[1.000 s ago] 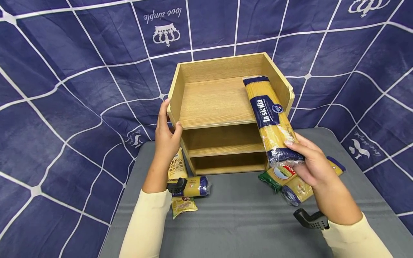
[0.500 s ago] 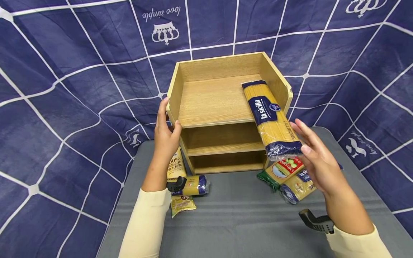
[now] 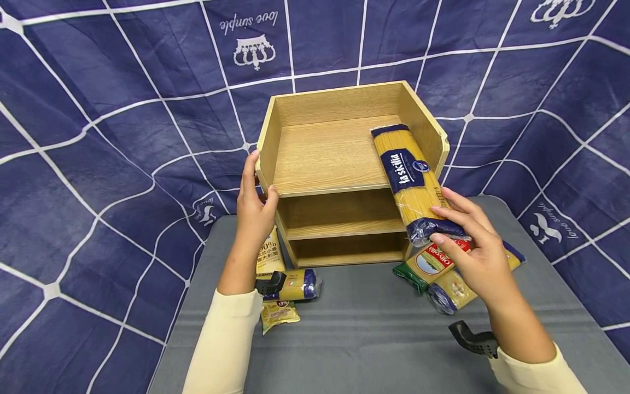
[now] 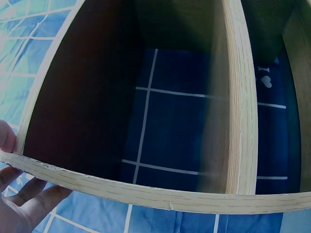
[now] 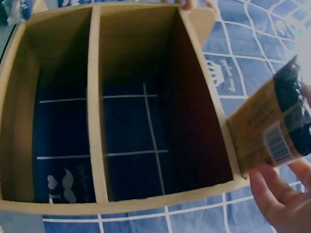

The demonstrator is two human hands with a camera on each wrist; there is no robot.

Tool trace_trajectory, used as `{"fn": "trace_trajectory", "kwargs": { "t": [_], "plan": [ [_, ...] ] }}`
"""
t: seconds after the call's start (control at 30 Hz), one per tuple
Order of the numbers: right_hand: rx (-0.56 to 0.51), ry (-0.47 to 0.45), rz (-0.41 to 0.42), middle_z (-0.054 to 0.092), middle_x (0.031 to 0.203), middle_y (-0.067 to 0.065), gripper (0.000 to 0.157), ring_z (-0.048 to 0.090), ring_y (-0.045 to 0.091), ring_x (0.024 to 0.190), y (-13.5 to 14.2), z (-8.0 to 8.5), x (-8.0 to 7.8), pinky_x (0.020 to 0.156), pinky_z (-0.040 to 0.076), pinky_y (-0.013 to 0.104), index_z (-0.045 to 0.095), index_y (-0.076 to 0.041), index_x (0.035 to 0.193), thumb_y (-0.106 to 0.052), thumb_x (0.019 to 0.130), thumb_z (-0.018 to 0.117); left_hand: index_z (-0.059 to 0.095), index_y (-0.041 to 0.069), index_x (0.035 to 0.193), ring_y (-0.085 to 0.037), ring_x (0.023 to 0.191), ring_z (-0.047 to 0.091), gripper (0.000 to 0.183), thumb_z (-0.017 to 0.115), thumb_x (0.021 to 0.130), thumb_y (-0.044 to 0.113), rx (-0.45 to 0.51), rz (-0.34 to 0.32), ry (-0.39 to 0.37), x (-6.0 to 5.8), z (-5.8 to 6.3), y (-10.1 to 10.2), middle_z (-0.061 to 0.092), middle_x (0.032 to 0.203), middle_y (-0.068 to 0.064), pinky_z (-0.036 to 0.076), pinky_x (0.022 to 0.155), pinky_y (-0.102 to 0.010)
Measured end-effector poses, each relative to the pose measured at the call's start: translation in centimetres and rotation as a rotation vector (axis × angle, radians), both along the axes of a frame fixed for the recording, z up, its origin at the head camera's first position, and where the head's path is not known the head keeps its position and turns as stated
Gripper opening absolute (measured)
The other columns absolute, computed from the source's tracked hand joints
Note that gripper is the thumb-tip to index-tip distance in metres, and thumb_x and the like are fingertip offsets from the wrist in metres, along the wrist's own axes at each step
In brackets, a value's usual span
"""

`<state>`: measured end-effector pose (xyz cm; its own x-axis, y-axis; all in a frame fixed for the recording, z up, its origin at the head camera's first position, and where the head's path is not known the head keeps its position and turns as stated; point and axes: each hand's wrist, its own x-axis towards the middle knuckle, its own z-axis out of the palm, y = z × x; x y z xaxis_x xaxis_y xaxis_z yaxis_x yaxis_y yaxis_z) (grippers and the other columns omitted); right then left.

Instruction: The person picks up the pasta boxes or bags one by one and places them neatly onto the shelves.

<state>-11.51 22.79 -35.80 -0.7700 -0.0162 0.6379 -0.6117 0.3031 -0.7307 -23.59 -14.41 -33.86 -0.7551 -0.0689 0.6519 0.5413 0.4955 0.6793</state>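
Hand (image 3: 472, 246) back on spaghetti pack (image 3: 410, 180)

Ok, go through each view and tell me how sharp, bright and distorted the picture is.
Head view: sharp and evenly lit, though the backdrop grid bows from wide-angle distortion. Left wrist view: bluish cast, the wooden shelf soft, its inside dark, and the left hand blurred at the corner. Right wrist view: softer, the shelf's inside is shadowed, and the spaghetti pack near the right hand is blurred.
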Motion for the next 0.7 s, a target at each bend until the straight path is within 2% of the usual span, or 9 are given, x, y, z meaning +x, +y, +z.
{"fn": "trace_trajectory", "kwargs": {
  "t": [0.07,0.17,0.33,0.7],
  "plan": [
    [0.043,0.053,-0.062,0.049,0.152,0.015,0.046,0.046,0.020,0.139,-0.2,-0.2,-0.3,0.103,0.043,0.014,0.067,0.006,0.126,0.014,0.081,0.072,0.030,0.034,0.157,-0.026,0.130,0.052,0.075,0.055,0.094,0.004,-0.001,0.000,0.003,0.0,0.0,0.0,0.037,0.161,0.003,0.048,0.102,-0.048],
    [0.054,0.091,-0.094,0.053,0.148,0.016,0.043,0.046,0.021,0.140,-0.4,-0.3,-0.7,0.105,0.042,0.015,0.069,0.005,0.123,0.013,0.081,0.073,0.030,0.035,0.157,-0.026,0.130,0.052,0.075,0.055,0.094,0.004,0.003,-0.001,-0.005,0.0,0.0,0.0,0.037,0.161,0.003,0.050,0.100,-0.048],
    [0.061,0.099,-0.130,0.055,0.147,0.015,0.042,0.047,0.019,0.139,-0.7,-0.3,-1.3,0.107,0.040,0.015,0.070,0.002,0.122,0.011,0.082,0.073,0.031,0.037,0.157,-0.027,0.129,0.053,0.075,0.055,0.094,0.004,0.014,-0.004,-0.026,0.0,-0.1,0.1,0.038,0.160,0.003,0.053,0.091,-0.049],
    [0.092,0.083,-0.215,0.058,0.146,0.005,0.040,0.048,0.014,0.139,-1.0,0.0,-2.7,0.110,0.035,0.017,0.072,-0.008,0.124,0.003,0.085,0.076,0.031,0.034,0.157,-0.027,0.128,0.054,0.074,0.055,0.094,0.003,0.011,-0.006,-0.005,0.0,0.0,0.1,0.037,0.160,0.001,0.051,0.096,-0.049]
  ]
}}
